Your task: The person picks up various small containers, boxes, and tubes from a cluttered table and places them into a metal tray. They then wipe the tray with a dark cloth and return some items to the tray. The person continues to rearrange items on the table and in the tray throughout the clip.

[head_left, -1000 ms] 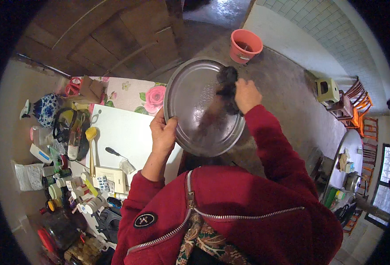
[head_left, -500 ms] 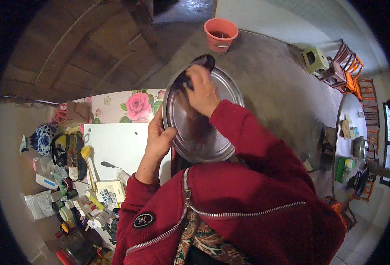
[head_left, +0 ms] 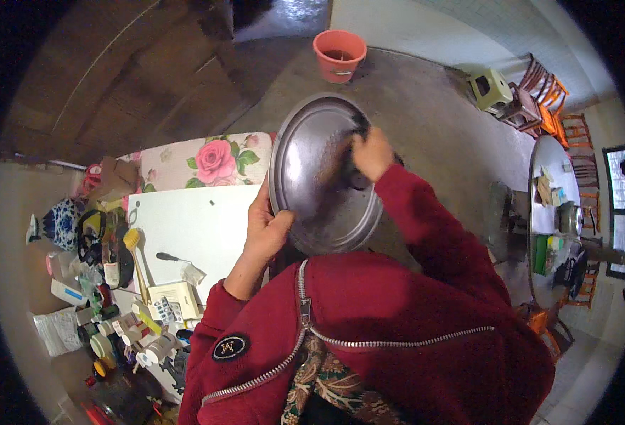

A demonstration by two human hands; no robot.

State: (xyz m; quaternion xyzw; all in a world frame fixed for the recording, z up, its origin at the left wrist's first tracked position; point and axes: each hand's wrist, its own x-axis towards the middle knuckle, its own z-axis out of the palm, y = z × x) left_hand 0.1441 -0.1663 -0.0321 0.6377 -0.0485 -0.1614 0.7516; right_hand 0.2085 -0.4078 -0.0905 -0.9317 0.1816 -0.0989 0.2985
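Observation:
I hold a large, shiny round metal tray (head_left: 304, 152) with ridged rings near its rim, tilted up in front of my chest. My left hand (head_left: 267, 228) grips the left side of the rim, thumb on the upper face and fingers behind. Against the right part of that face, my right hand (head_left: 373, 154) is closed on a black cloth (head_left: 359, 123), which is partly hidden by the hand and smeared by motion. A dark reflection of the hand and sleeve shows on the metal.
On the left, a table with a rose-patterned cover (head_left: 174, 159) bears a white board (head_left: 185, 219), a yellow brush (head_left: 134, 244), and several bottles and boxes. A pink bucket (head_left: 339, 67) stands on the floor ahead. Stools (head_left: 491, 92), chairs and a round table (head_left: 543, 166) are at right.
My right hand has moved with the cloth from the tray's far edge to its right side. The tray has tilted slightly; my left hand keeps its hold.

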